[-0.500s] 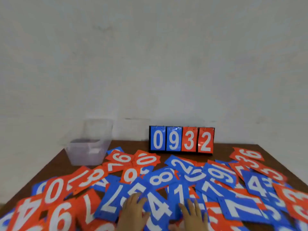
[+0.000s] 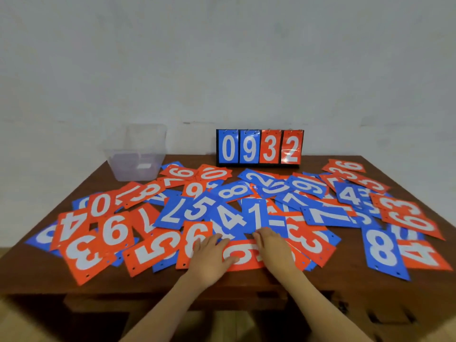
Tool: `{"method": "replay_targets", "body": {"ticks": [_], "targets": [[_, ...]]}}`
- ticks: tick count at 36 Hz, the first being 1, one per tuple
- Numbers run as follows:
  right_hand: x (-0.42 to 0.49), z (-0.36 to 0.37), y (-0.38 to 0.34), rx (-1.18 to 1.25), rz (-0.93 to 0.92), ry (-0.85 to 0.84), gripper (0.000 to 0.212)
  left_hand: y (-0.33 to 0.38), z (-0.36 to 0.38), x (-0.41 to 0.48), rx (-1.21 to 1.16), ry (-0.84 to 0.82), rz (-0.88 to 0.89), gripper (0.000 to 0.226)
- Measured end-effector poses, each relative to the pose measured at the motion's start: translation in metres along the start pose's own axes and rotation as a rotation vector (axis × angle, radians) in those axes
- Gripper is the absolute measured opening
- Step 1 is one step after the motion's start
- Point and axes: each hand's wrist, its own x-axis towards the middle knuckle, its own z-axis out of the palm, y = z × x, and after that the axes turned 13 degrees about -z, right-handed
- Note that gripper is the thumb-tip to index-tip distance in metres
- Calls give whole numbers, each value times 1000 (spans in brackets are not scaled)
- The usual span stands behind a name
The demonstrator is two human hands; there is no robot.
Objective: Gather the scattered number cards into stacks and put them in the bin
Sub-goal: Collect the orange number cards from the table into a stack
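Hands sit at the near edge of the counter (image 2: pixel 244 280), side by side. The left hand (image 2: pixel 209 255) lies palm down with straight fingers, pressing on orange cards and gripping nothing. The right hand (image 2: pixel 274 248) is likewise flat and spread, with its fingertips reaching the blue card marked 1 (image 2: pixel 256 215). An orange card (image 2: pixel 244 255) spans the gap between them. Its long axis runs left to right, with one end under each hand, so both are equally near it and could slide it together from either end.

Beyond them the number cards (image 2: pixel 172 213) lie overlapped at all angles across most of the counter, with no stack formed yet. The clear bin (image 2: pixel 137 166) stands at the far left corner, well apart from both hands and on the left hand's side, so that hand probably has the shorter carry. A flip scoreboard (image 2: pixel 259 149) showing 0932 stands upright at the far edge.
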Motion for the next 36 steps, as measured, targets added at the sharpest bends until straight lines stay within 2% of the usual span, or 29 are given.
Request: {"method": "replay_targets", "body": {"ticks": [6,10,12,14,18,23,26,29,33,36], "targets": [[13,-41,-1,-76,-22,20,29,18,-7,4,21,86,15,45],[19,-77,4,116,-7,307,28,34,-10,14,91,72,35,42],[25,-91,8,269,36,395,26,42,-14,18,89,35,25,40],[30,-98,13,457,103,422,25,51,-18,24,-77,30,9,35],[41,-97,31,760,265,409,24,75,-32,27,-636,27,-38,36],[48,-92,42,988,318,401,14,99,-45,36,-904,-34,-28,42],[47,-93,46,990,279,429,11,103,-44,41,-980,-47,-66,32],[43,-92,52,882,216,367,11,101,-41,45,-999,-30,-78,16],[34,-91,59,821,169,265,14,96,-39,42,-987,-67,-47,22],[26,-94,57,814,92,348,10,96,-41,37,-949,42,-8,24]]}}
